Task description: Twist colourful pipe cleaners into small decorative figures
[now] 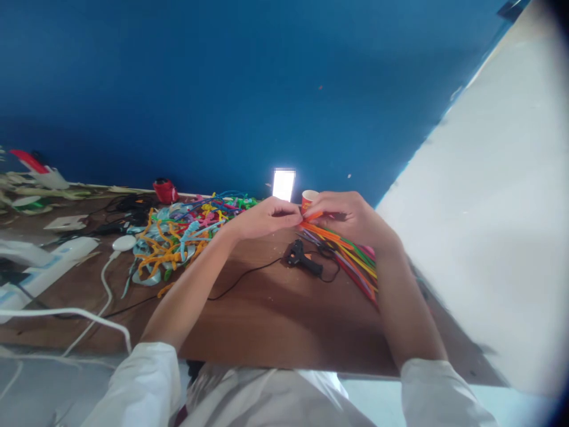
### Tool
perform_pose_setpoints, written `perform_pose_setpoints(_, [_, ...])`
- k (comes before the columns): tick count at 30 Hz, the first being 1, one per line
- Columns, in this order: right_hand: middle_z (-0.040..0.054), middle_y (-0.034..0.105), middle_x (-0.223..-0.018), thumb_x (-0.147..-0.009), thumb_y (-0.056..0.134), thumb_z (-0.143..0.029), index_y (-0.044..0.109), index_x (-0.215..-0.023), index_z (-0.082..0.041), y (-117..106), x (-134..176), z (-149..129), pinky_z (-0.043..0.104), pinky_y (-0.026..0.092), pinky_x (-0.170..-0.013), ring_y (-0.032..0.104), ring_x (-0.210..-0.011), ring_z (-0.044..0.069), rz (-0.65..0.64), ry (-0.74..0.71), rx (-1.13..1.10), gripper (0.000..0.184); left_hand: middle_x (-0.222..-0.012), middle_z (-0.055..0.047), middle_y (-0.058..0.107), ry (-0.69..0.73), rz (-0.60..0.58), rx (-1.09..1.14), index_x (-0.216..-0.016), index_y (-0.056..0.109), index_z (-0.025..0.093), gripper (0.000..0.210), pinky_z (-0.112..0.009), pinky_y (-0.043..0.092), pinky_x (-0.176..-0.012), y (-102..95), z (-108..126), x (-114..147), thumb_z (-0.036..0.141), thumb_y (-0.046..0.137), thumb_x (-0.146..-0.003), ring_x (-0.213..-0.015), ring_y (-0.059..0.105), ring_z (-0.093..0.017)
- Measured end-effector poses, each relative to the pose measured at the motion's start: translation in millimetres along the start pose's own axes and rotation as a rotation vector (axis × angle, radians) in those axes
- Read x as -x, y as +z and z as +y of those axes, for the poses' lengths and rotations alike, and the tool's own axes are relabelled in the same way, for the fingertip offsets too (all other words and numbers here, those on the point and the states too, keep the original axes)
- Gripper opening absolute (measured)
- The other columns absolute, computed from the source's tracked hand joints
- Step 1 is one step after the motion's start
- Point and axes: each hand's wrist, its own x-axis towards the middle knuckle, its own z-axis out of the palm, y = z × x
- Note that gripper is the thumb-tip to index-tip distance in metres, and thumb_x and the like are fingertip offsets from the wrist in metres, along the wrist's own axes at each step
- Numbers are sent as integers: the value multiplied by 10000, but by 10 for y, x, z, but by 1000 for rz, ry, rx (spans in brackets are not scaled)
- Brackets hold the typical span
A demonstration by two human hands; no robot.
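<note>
From where I stand, the right grip (351, 218) has its fingertips drawn together on an orange pipe cleaner (315, 216), held just above the tabletop (275, 326). The left grip (271, 217) meets it at the end, thumb and fingers close together; I can't tell whether they pinch it. The step in hand looks like working that piece between the 2 hands; the next move seems to call for a light, steady pinch. Under the right forearm lies a bundle of coloured stems (352, 253), with a black glue gun (306, 262) beside it. Beyond stand a paper cup (309, 196) and a glowing screen (283, 186). A tangled pile of twisted stems (160, 252) and a white power strip (53, 270) sit leftward; 2 walls, blue (200, 95) and white (484, 178), enclose the corner.
</note>
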Motion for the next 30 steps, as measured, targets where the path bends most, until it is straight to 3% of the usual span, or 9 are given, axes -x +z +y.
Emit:
perform_pose_setpoints(8, [28,627,-768,-965,555,-281,641,-833,-200,35,-39,-113,279,390,-687,534,-728,154,-27,-14,261,177,-628,39,390,9,40,-93,-756,625,140,361,-237,232,-529,5,-28,2,448,539,-923,-575,311,-76])
perform_pose_setpoints(13, [-7,499,-682,-932,537,-218,540,-723,-195,67,-74,-134,272,333,-636,414,-647,124,-21,52,250,210,-732,6,602,83,113,-249,-871,694,139,292,-230,339,-601,20,-59,-1,374,538,-947,-654,473,-96])
perform_pose_setpoints(17, [-15,485,-667,-900,563,-246,528,-689,-189,158,-100,10,273,305,-608,418,-653,121,82,180,151,222,-850,-39,696,207,260,-678,-858,696,160,254,-273,386,-699,49,-78,-16,303,519,-970,-790,585,-145])
perform_pose_setpoints(20, [-25,472,-627,-887,553,-263,509,-654,-190,280,-128,125,273,294,-590,412,-627,117,168,278,74,248,-813,-66,677,275,326,-1057,-815,675,152,288,-319,378,-709,81,-100,-32,262,476,-992,-808,592,-182])
perform_pose_setpoints(23, [-32,464,-603,-864,559,-250,481,-641,-199,403,-154,181,279,283,-584,397,-597,116,315,346,139,242,-782,-78,655,288,383,-1229,-803,653,150,298,-337,368,-707,125,-137,-49,178,427,-995,-800,584,-196])
perform_pose_setpoints(27, [-13,514,-641,-887,532,-229,501,-697,-208,466,-162,187,286,299,-594,432,-615,133,380,318,243,194,-823,-86,678,133,486,-1054,-847,660,162,251,-329,373,-722,178,-177,-82,232,464,-987,-808,600,-200])
perform_pose_setpoints(30, [17,576,-743,-928,499,-233,524,-772,-208,441,-148,177,291,320,-613,476,-656,146,363,269,348,161,-745,-59,664,-69,436,-580,-808,637,161,356,-296,385,-665,163,-184,-96,334,400,-1011,-685,582,-162])
